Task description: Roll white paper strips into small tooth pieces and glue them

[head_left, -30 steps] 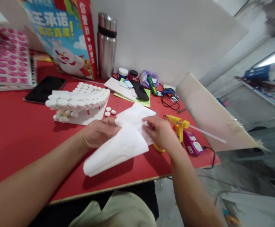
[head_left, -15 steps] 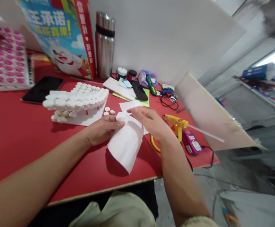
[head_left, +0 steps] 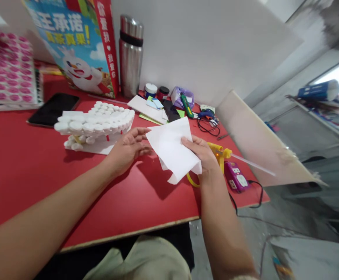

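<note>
Gripping a sheet of white paper (head_left: pixel 172 146) in the right hand (head_left: pixel 203 153), with the thumb across its face and the fingers mostly out of sight. Holding it tilted above the red table (head_left: pixel 114 210), creased and folded at the lower edge. Keeping the left hand (head_left: pixel 128 147) just beside its left edge, with fingers parted and loosely bent. Cannot tell whether touching the paper at the upper fingertip.

Near the left hand, and partly behind it, a structure of rounded white pieces (head_left: pixel 99 120) with short red posts, on a white board (head_left: pixel 105 147). Beside the right hand, and partly hidden by it, a yellow glue gun (head_left: pixel 220 153), lit orange on its body, with a clear stick (head_left: pixel 254 164) jutting from the rear. Near that, a purple socket block (head_left: pixel 237 177) with a black cord.

Beyond the paper, a pile of white and green sheets (head_left: pixel 147 109), a green cutter (head_left: pixel 187 105), a purple packet (head_left: pixel 184 94) and two small jars (head_left: pixel 151 90). Farther back, a steel flask (head_left: pixel 131 58) next to a printed blue and red package (head_left: pixel 73 46). At left, a black phone (head_left: pixel 54 109) lying flat; past it, rows of pink rounds (head_left: pixel 13 74).
</note>
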The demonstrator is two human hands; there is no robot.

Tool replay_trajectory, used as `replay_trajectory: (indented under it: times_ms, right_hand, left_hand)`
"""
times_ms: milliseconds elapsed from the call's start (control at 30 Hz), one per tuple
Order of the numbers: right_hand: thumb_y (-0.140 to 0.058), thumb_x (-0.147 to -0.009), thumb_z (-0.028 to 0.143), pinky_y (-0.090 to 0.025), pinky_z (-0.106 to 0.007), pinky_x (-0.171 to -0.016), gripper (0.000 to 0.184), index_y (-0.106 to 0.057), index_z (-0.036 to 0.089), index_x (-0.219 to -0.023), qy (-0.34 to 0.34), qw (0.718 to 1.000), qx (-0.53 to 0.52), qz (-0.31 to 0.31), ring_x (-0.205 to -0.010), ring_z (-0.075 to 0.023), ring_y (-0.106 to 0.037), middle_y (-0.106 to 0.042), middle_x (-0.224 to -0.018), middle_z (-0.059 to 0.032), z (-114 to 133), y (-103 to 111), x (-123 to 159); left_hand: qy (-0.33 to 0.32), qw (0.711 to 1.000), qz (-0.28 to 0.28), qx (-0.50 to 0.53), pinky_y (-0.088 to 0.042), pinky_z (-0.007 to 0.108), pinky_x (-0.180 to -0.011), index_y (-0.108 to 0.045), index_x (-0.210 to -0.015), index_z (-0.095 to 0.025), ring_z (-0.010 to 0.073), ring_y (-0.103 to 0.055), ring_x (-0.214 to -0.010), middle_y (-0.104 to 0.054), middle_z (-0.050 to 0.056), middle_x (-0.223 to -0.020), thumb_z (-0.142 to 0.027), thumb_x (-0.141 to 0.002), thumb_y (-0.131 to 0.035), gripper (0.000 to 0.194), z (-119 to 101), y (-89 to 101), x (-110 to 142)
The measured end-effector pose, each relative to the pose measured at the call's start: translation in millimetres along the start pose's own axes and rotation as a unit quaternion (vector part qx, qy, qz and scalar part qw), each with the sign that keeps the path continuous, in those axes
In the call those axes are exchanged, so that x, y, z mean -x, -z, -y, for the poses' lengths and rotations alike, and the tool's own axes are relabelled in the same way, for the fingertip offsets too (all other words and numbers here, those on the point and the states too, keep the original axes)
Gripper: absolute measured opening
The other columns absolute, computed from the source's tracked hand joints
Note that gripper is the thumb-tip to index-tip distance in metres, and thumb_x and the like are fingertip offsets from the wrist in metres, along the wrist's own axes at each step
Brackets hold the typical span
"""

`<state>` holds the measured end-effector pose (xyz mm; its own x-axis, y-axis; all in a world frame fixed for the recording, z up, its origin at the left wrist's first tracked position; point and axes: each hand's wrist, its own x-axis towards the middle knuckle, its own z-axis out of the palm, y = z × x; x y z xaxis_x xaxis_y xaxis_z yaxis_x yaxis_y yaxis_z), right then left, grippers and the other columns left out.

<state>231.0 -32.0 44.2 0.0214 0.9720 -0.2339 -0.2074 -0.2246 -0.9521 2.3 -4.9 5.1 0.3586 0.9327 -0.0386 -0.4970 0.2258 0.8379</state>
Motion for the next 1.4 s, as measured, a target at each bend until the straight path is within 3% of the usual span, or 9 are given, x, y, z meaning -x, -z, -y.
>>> replay_trajectory:
  times_ms: [200, 267, 400, 533, 633, 833, 1000, 1133, 1400]
  right_hand:
    - [-0.096, -0.065, 0.044, -0.057, -0.029, -0.062, 0.037, -0.08, 0.019, -0.087, -0.012, 0.999, 0.023, 0.029, -0.061, -0.0164, -0.07, -0.078, -0.072, -0.0023, -5, -2, -2]
    - [-0.097, -0.064, 0.043, -0.058, -0.029, -0.063, 0.037, -0.081, 0.019, -0.087, -0.012, 0.999, 0.025, 0.028, -0.061, -0.0167, -0.071, -0.078, -0.072, -0.0021, -5, -2, -3]
    - [-0.097, -0.063, 0.043, -0.055, -0.029, -0.059, 0.036, -0.08, 0.018, -0.083, -0.021, 0.999, 0.044, 0.022, -0.061, -0.0175, -0.07, -0.078, -0.072, -0.003, -4, -1, -3]
    - [-0.098, -0.061, 0.043, -0.052, -0.027, -0.055, 0.037, -0.08, 0.017, -0.08, -0.045, 0.996, 0.062, 0.051, -0.059, -0.0158, -0.068, -0.077, -0.071, -0.003, -4, -3, 0]
    - [-0.099, -0.058, 0.038, -0.052, -0.027, -0.055, 0.037, -0.081, 0.018, -0.084, -0.042, 0.994, 0.08, 0.067, -0.06, -0.0152, -0.068, -0.078, -0.076, -0.0021, -3, 0, 0]
    - [-0.085, -0.075, 0.042, -0.036, -0.023, -0.045, 0.029, -0.08, 0.021, -0.093, 0.094, 0.994, 0.006, -0.058, -0.044, -0.0071, -0.041, -0.062, -0.057, 0.006, 1, 17, -11]
    - [-0.076, -0.079, 0.069, -0.059, -0.033, -0.083, 0.052, -0.077, 0.02, -0.098, 0.05, 0.998, 0.027, 0.017, -0.091, -0.0199, -0.075, -0.08, -0.099, -0.0074, -1, 11, -14]
    - [-0.068, -0.079, 0.082, -0.062, -0.042, -0.083, 0.065, -0.076, 0.022, -0.105, -0.013, 0.996, 0.049, 0.073, -0.095, -0.0281, -0.078, -0.081, -0.103, -0.0099, -8, 5, -10]
    - [-0.102, -0.049, 0.028, -0.06, -0.029, -0.066, 0.057, -0.077, 0.018, -0.1, -0.09, 0.987, 0.068, 0.113, -0.07, -0.0187, -0.075, -0.081, -0.086, -0.0032, -5, -2, -1]
  left_hand:
    - [0.037, 0.996, 0.045, 0.067, -0.057, 0.027, -0.091, -0.069, -0.11, -0.017, 0.0231, -0.072, -0.112, -0.079, 0.006, -0.116, 0.005, -0.058, -0.07, 0.057, -7, -4.7, 6]
    - [0.087, 0.987, 0.1, 0.087, -0.056, 0.028, -0.09, -0.072, -0.117, -0.015, 0.0254, -0.071, -0.116, -0.078, 0.01, -0.122, -0.008, -0.071, -0.077, 0.047, -10, -6.4, 9]
    - [0.083, 0.995, 0.058, 0.015, -0.057, 0.034, -0.084, -0.076, -0.117, -0.015, 0.0274, -0.074, -0.1, -0.08, 0.013, -0.111, -0.044, -0.086, -0.08, 0.043, -4, -7.3, 9]
    - [0.032, 0.99, -0.01, -0.134, -0.052, 0.03, -0.071, -0.08, -0.097, -0.014, 0.021, -0.069, -0.075, -0.079, 0.007, -0.086, -0.039, -0.071, -0.094, 0.039, 6, -4.0, 7]
    - [0.027, 0.992, -0.029, -0.122, -0.051, 0.028, -0.069, -0.08, -0.091, -0.015, 0.0195, -0.068, -0.071, -0.077, 0.004, -0.078, -0.041, -0.071, -0.093, 0.036, 7, -1.0, 7]
    - [0.058, 0.998, 0.0, -0.041, -0.055, 0.03, -0.073, -0.08, -0.092, -0.014, 0.0211, -0.071, -0.073, -0.079, 0.007, -0.082, -0.036, -0.066, -0.096, 0.037, 2, 1.9, 8]
    - [0.156, 0.975, 0.123, -0.103, -0.052, 0.029, -0.064, -0.081, -0.086, -0.014, 0.0191, -0.067, -0.066, -0.077, 0.008, -0.076, -0.034, -0.064, -0.098, 0.035, 4, -4.5, 15]
    - [0.112, 0.987, 0.088, -0.07, -0.054, 0.029, -0.071, -0.081, -0.09, -0.015, 0.0189, -0.069, -0.072, -0.079, 0.007, -0.083, -0.037, -0.068, -0.096, 0.035, 9, -4.1, 13]
    - [0.038, 0.996, 0.003, -0.081, -0.054, 0.029, -0.073, -0.081, -0.1, -0.014, 0.0202, -0.071, -0.077, -0.081, 0.008, -0.089, -0.038, -0.072, -0.094, 0.039, 8, 0.6, 5]
